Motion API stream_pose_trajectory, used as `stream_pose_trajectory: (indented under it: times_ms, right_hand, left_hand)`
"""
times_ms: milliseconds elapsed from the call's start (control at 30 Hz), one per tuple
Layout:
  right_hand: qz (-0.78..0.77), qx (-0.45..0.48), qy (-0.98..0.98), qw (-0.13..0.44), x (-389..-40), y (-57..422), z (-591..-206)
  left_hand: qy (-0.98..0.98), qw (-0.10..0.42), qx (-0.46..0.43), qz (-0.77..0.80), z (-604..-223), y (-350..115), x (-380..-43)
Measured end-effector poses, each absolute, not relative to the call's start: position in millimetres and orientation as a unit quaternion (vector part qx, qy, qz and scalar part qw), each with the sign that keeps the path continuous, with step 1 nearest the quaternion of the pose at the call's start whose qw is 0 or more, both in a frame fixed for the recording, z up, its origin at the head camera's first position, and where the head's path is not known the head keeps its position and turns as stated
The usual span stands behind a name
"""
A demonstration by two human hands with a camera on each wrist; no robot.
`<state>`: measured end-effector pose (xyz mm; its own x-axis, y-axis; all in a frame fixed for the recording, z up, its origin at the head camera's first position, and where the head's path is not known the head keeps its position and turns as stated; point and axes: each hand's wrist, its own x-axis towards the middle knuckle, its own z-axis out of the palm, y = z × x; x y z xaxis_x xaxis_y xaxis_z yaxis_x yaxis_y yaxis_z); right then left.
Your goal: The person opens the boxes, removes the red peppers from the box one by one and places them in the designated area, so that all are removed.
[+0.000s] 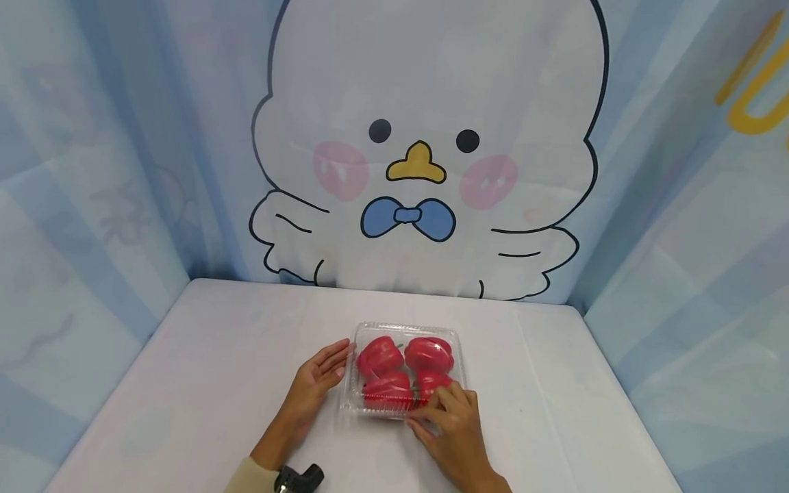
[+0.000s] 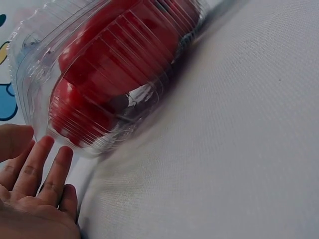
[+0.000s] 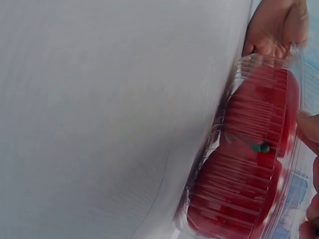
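A clear plastic clamshell container (image 1: pixel 403 330) lies on the table with its lid over several red bell peppers (image 1: pixel 429 355). At its left side is my left hand (image 1: pixel 311 387), its fingers extended and the fingertips touching the container's edge. In the left wrist view these fingers (image 2: pixel 31 172) look straight and apart. My right hand (image 1: pixel 455 428) is at the front edge, thumb and forefinger pinching the rim, the other fingers curled over the lid. The right wrist view shows the thumb (image 3: pixel 308 127) against the rim; a green stem (image 3: pixel 260 147) is visible through the ribbed wall.
A white cloth covers the table (image 1: pixel 542 411). Behind it hangs a curtain (image 1: pixel 425 82) printed with a white cartoon bird, and pale blue curtains (image 1: pixel 74 226) stand at both sides. A black device (image 1: pixel 298 478) is strapped to the left wrist.
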<state>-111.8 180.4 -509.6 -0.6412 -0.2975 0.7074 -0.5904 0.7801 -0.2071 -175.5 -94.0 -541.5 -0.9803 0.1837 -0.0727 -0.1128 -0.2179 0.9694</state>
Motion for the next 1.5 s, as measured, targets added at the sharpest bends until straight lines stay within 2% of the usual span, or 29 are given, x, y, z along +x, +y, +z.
stream_pose_trajectory:
  times_ms: [533,1233,1500]
  right_hand:
    - [0.180,0.282,-0.881,0.336,-115.9,180.4,-505.1]
    - [0.081,0.316,-0.885,0.331,-117.0,182.9,-503.8]
    - [0.092,0.321,-0.878,0.342,-117.3,186.3,-505.2]
  left_hand:
    - [0.627,0.081,0.051,0.773,-538.4,-93.5,-175.2]
    - [0.615,0.091,0.031,0.783,-540.4,-94.1,-175.7]
    - [0.620,0.091,0.031,0.779,-539.8,-93.3,-174.8]
